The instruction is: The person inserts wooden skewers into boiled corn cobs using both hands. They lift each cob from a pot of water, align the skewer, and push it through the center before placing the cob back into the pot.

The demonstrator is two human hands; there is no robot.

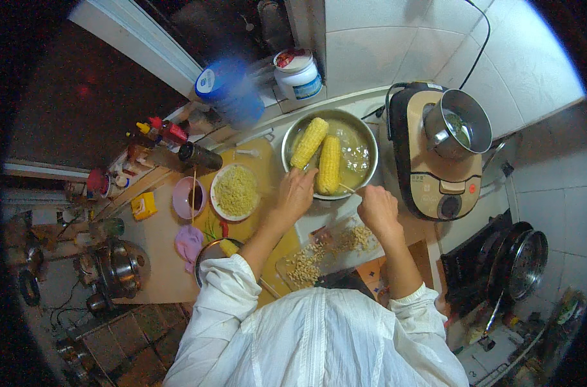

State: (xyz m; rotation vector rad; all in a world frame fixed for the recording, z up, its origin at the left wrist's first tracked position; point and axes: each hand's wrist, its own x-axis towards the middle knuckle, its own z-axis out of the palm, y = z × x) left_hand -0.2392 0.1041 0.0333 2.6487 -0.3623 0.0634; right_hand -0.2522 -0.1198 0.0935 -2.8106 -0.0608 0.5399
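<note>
Two yellow corn cobs are over a round metal pan of liquid. My left hand (296, 188) is at the pan's near rim, its fingers at the lower end of the left corn cob (310, 143); how it grips there is partly hidden. The right corn cob (329, 165) has a thin wooden stick (347, 188) at its lower end, and my right hand (378, 205) is closed on that stick. The metal pan (374, 169) stands on the counter. Below it, a clear bag (330, 261) with shelled nuts or kernels lies between my forearms.
A rice cooker (446, 193) with a metal cup (455, 126) on its lid stands right of the pan. To the left are a bowl of yellowish crumbs (234, 192), a pink bowl (182, 198) of dark liquid, a dark bottle (200, 157), and a pot (207, 254) with corn, partly behind my sleeve.
</note>
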